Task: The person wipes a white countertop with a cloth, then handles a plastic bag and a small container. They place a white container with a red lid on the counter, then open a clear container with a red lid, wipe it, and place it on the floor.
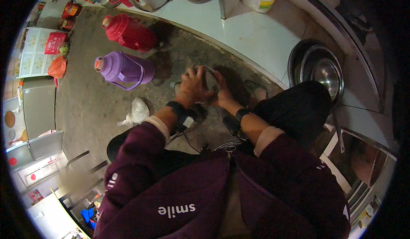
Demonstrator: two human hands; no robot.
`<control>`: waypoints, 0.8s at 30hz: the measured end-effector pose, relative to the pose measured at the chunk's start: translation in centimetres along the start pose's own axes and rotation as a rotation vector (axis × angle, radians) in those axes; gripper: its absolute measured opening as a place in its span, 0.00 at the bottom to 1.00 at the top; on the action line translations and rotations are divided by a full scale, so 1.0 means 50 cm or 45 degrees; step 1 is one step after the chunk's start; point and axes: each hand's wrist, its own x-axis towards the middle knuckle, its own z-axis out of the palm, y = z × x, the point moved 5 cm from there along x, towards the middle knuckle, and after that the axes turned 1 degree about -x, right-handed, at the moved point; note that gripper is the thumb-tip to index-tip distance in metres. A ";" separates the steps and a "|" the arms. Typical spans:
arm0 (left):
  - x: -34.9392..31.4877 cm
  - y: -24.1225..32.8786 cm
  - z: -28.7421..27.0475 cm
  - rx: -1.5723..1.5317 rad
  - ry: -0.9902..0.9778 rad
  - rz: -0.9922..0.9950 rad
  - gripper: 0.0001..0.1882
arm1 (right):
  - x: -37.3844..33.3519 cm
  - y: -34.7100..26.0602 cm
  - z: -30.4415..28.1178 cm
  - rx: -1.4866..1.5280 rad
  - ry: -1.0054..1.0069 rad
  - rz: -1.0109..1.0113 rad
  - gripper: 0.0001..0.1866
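My left hand point(193, 87) and my right hand point(224, 90) are close together, low over the concrete floor, in front of my knees. Their fingers curve around the two sides of a dim, round-edged grey object point(209, 81). Its kind is too dark to make out, and my fingers cover part of it. Left of my hands a purple thermos flask point(139, 71) stands on the floor, with a red thermos flask point(143, 36) beyond it. A knotted white plastic bag point(139, 110) lies nearer my left knee.
A white tiled ledge point(256, 42) runs along the far right side, bearing a red-lidded jar point(258, 0). Nested metal basins point(326, 74) sit beside my right knee. A white drawer cabinet point(36, 53) and an orange-red bag point(57, 67) stand far left.
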 end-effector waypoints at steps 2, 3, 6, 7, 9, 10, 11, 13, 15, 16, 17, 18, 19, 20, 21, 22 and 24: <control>0.006 -0.008 0.002 -0.150 -0.011 -0.217 0.54 | -0.016 0.009 0.019 0.343 -0.203 0.289 0.30; 0.017 -0.011 0.004 -0.240 -0.077 -0.236 0.58 | -0.030 0.011 0.028 0.454 -0.233 0.391 0.30; 0.039 -0.033 0.003 -0.091 -0.273 -0.305 0.62 | -0.066 -0.013 0.048 0.127 -0.201 0.196 0.32; 0.039 -0.042 -0.001 0.012 -0.291 -0.310 0.62 | -0.072 -0.020 0.057 0.006 -0.187 0.105 0.33; 0.019 -0.021 -0.031 0.382 0.127 0.215 0.60 | -0.079 -0.036 0.065 -0.224 -0.158 -0.084 0.35; -0.002 -0.008 -0.032 0.548 0.251 0.458 0.59 | -0.076 -0.028 0.068 -0.157 -0.175 -0.012 0.37; -0.010 -0.004 -0.024 0.623 0.247 0.542 0.55 | -0.072 -0.020 0.064 -0.093 -0.189 0.060 0.40; -0.015 -0.006 0.003 0.659 0.043 0.677 0.50 | -0.062 -0.031 0.048 -0.528 -0.196 -0.213 0.42; 0.001 -0.012 0.010 0.526 -0.018 0.686 0.50 | -0.065 -0.045 0.048 -1.399 -0.128 -0.718 0.43; 0.011 -0.012 0.006 0.403 0.022 0.714 0.52 | -0.071 -0.048 0.056 -1.588 -0.173 -0.948 0.44; 0.022 -0.017 0.011 0.360 -0.042 0.617 0.53 | -0.069 -0.049 0.057 -1.664 -0.179 -0.973 0.46; 0.029 -0.019 0.011 0.311 -0.047 0.527 0.55 | -0.058 -0.045 0.048 -1.478 -0.186 -0.713 0.50; 0.035 -0.024 0.017 0.243 -0.155 0.405 0.57 | -0.053 -0.042 0.046 -1.075 -0.235 -0.492 0.53; 0.037 -0.030 0.013 0.098 -0.143 0.228 0.58 | -0.048 -0.022 0.041 -0.401 -0.264 0.001 0.57; 0.035 -0.037 0.018 -0.065 -0.234 0.017 0.59 | -0.054 -0.011 0.048 0.001 -0.264 0.246 0.61; 0.030 -0.045 0.026 -0.217 -0.345 -0.197 0.60 | -0.058 -0.011 0.050 0.222 -0.214 0.357 0.64; 0.027 -0.044 0.020 -0.105 -0.285 -0.261 0.66 | -0.063 -0.030 0.045 0.092 -0.202 0.105 0.71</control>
